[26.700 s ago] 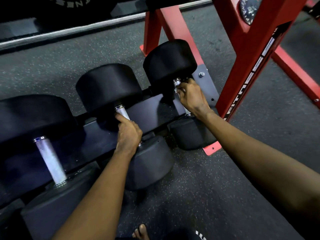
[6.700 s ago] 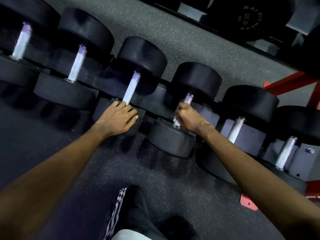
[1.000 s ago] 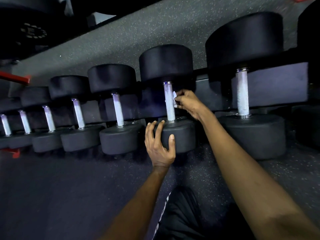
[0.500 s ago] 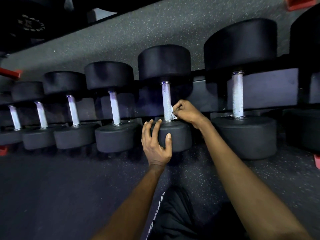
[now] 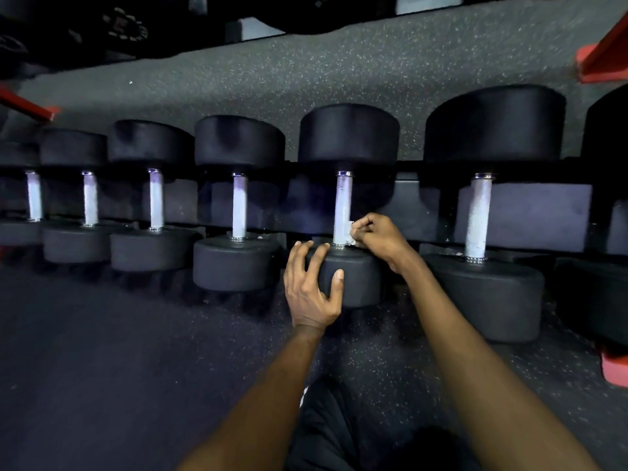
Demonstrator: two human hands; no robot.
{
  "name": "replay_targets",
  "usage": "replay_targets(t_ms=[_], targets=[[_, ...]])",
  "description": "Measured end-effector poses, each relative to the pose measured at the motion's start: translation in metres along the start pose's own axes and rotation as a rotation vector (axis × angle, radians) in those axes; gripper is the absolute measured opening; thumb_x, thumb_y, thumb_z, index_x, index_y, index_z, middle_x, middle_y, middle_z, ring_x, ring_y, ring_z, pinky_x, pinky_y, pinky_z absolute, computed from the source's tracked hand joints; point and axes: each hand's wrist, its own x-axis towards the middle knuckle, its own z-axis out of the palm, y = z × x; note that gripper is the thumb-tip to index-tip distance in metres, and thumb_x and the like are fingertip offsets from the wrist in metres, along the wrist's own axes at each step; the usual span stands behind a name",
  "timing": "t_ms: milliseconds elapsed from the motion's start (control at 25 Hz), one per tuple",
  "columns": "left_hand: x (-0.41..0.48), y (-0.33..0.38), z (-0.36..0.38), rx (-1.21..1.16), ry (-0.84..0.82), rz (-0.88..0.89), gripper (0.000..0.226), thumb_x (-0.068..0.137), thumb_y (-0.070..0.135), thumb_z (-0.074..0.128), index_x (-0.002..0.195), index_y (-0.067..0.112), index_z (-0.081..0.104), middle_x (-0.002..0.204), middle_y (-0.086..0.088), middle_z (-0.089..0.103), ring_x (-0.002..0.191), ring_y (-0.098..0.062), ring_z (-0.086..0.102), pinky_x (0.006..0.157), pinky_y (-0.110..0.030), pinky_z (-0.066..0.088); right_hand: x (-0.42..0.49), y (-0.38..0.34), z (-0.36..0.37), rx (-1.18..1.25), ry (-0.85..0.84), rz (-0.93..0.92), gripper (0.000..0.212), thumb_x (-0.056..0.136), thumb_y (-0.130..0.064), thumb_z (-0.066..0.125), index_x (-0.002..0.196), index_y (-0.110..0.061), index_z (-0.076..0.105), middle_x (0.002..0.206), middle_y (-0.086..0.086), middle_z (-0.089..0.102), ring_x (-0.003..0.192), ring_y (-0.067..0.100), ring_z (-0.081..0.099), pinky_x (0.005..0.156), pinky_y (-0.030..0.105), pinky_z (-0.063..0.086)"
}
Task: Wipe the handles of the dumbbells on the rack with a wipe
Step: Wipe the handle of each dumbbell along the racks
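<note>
Several black dumbbells with silver handles lie side by side on a low dark rack [image 5: 523, 212]. My right hand [image 5: 377, 234] pinches a small white wipe [image 5: 351, 229] against the lower end of one dumbbell's handle [image 5: 342, 205]. My left hand [image 5: 311, 287] rests spread on the near head [image 5: 353, 280] of that same dumbbell, fingers over its top edge and thumb on its front face. A larger dumbbell's handle [image 5: 479, 215] stands to the right, a smaller one's handle [image 5: 239, 205] to the left.
Speckled rubber floor [image 5: 339, 73] runs behind and in front of the rack. Red frame feet show at the upper right [image 5: 601, 59], the lower right [image 5: 615, 365] and the left edge [image 5: 30, 107]. Dark plates and equipment [image 5: 125, 25] sit along the top. My dark trouser leg [image 5: 326, 426] is below.
My right hand has slid the wipe down the handle from near its middle to its lower end. My left hand stays on the same dumbbell's near head.
</note>
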Motion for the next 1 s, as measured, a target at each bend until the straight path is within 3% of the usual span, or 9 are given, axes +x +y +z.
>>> replay_targets(t_ms=[120,240,360,480,640,760,840,920,1000], targets=[[-0.001,0.001,-0.001,-0.001,0.009,-0.018,0.056,0.098,0.053,0.045,0.129,0.011,0.066,0.137,-0.014,0.055,0.138,-0.034,0.045,0.11,-0.053,0.039,0.005,-0.015,-0.001,-0.067,-0.114,0.056,0.025,0.087,0.008,0.055,0.078,-0.016,0.056,0.067,0.002,0.061,0.058,0.008,0.054,0.049,0.013,0.044],[-0.002,0.0,0.001,-0.008,0.015,-0.016,0.052,0.097,0.048,0.048,0.128,0.01,0.066,0.137,-0.013,0.056,0.138,-0.032,0.045,0.111,-0.053,0.038,0.011,-0.019,-0.003,-0.032,-0.193,0.142,0.028,0.086,0.012,0.05,0.081,-0.015,0.058,0.07,0.006,0.061,0.057,0.012,0.053,0.048,0.019,0.045],[-0.001,-0.005,0.004,-0.018,0.038,-0.002,0.051,0.095,0.046,0.049,0.128,0.011,0.067,0.136,-0.013,0.056,0.137,-0.031,0.045,0.111,-0.051,0.039,0.023,-0.012,-0.002,0.16,-0.252,0.248,0.032,0.09,0.014,0.044,0.083,-0.015,0.055,0.087,0.012,0.064,0.068,0.015,0.059,0.049,0.018,0.053],[-0.001,-0.007,0.006,-0.025,0.04,0.017,0.052,0.095,0.048,0.049,0.128,0.013,0.067,0.136,-0.012,0.056,0.137,-0.031,0.046,0.111,-0.05,0.039,0.026,-0.012,0.002,0.188,-0.236,0.233,0.031,0.089,0.014,0.045,0.082,-0.015,0.055,0.087,0.013,0.064,0.071,0.018,0.058,0.05,0.02,0.053],[-0.004,-0.007,0.005,-0.017,0.03,0.004,0.052,0.093,0.049,0.049,0.129,0.016,0.067,0.138,-0.01,0.056,0.139,-0.03,0.044,0.112,-0.049,0.037,0.011,-0.023,0.01,-0.166,-0.017,0.06,0.02,0.081,0.003,0.056,0.07,-0.013,0.058,0.07,0.008,0.059,0.063,0.017,0.053,0.058,0.029,0.042],[-0.001,-0.006,0.0,-0.021,-0.021,-0.018,0.052,0.094,0.05,0.049,0.132,0.018,0.063,0.14,-0.009,0.054,0.141,-0.029,0.04,0.112,-0.052,0.036,-0.007,-0.035,0.015,-0.437,0.242,-0.069,0.007,0.078,-0.011,0.056,0.084,-0.01,0.061,0.084,0.007,0.065,0.08,0.02,0.057,0.072,0.031,0.044],[0.001,-0.004,-0.005,-0.031,-0.114,-0.028,0.054,0.098,0.051,0.042,0.141,0.022,0.055,0.15,-0.007,0.046,0.147,-0.026,0.032,0.116,-0.054,0.031,-0.019,-0.042,0.011,-0.481,0.366,-0.11,0.008,0.086,-0.012,0.058,0.093,-0.014,0.058,0.094,0.008,0.068,0.091,0.024,0.062,0.072,0.027,0.041],[0.003,-0.007,-0.015,-0.093,-0.192,-0.036,0.053,0.103,0.048,0.035,0.15,0.025,0.045,0.159,-0.006,0.034,0.151,-0.022,0.024,0.12,-0.054,0.023,-0.026,-0.049,0.009,-0.474,0.439,-0.166,0.009,0.088,-0.011,0.054,0.093,-0.017,0.057,0.091,0.006,0.069,0.093,0.028,0.064,0.068,0.024,0.036],[0.008,-0.018,-0.031,-0.102,-0.157,-0.039,0.054,0.103,0.044,0.038,0.154,0.023,0.04,0.162,-0.006,0.029,0.152,-0.019,0.022,0.123,-0.052,0.016,-0.027,-0.057,0.013,-0.478,0.475,-0.235,0.012,0.088,-0.01,0.05,0.093,-0.018,0.057,0.085,0.004,0.068,0.088,0.029,0.064,0.065,0.023,0.034]])
